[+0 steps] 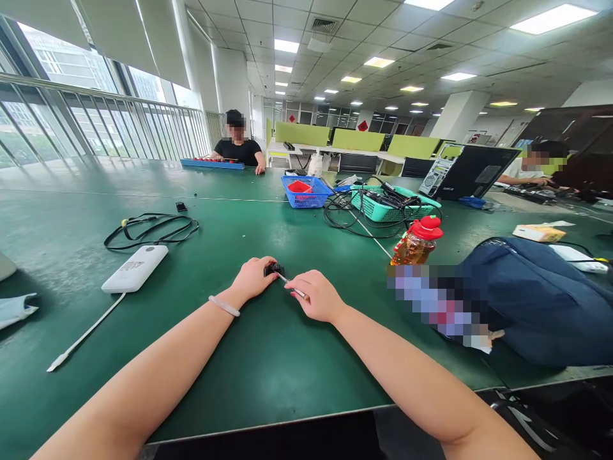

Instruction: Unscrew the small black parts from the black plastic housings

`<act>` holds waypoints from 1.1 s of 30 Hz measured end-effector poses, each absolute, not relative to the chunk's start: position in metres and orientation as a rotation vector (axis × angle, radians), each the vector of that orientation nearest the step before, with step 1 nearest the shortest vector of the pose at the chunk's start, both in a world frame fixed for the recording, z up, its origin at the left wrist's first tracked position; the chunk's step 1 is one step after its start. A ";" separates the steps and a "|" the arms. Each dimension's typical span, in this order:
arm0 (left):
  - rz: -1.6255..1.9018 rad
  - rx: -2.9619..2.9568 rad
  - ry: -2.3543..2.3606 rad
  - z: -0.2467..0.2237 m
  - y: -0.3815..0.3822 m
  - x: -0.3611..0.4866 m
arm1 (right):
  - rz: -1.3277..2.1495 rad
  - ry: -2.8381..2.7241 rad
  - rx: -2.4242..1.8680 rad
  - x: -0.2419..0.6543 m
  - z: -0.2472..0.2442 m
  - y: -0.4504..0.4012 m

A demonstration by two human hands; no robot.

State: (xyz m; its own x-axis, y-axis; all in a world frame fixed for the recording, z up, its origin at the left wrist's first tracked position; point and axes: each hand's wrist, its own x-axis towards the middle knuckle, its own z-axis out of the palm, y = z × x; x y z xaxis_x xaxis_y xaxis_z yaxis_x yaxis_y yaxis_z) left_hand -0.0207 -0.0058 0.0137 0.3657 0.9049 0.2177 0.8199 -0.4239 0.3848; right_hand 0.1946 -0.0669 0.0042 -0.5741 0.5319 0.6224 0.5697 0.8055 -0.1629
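Observation:
Near the middle of the green table (268,364), my left hand (253,278) grips a small black block-like part (274,269) whose exact kind I cannot make out. Closed round a thin screwdriver (299,293) is my right hand (316,296). The metal shaft slants up and left, and its tip meets the face of the black part. My left fingers cover part of the block. A pale bracelet (224,306) circles my left wrist.
Left lie a white power bank (135,268) and black cable (151,237). Ahead are a blue basket (306,199) and a green basket (383,214) of cables. Right stand a red-lidded bottle (416,243) and navy bag (541,300). A person (242,152) sits across.

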 end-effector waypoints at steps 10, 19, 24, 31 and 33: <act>0.606 2.396 1.566 0.009 -0.001 -0.022 | -0.078 -2.268 -0.821 0.195 0.004 -0.066; 0.628 2.394 1.544 0.008 0.002 -0.022 | -0.110 -2.216 -0.808 0.195 0.005 -0.068; 0.640 2.390 1.534 0.007 0.003 -0.022 | -0.078 -2.103 -0.861 0.192 0.005 -0.069; 0.660 2.375 1.530 0.006 0.002 -0.022 | -0.086 -2.047 -0.926 0.193 0.003 -0.067; 0.661 2.372 1.530 0.007 0.002 -0.022 | -0.105 -2.050 -0.929 0.193 0.003 -0.067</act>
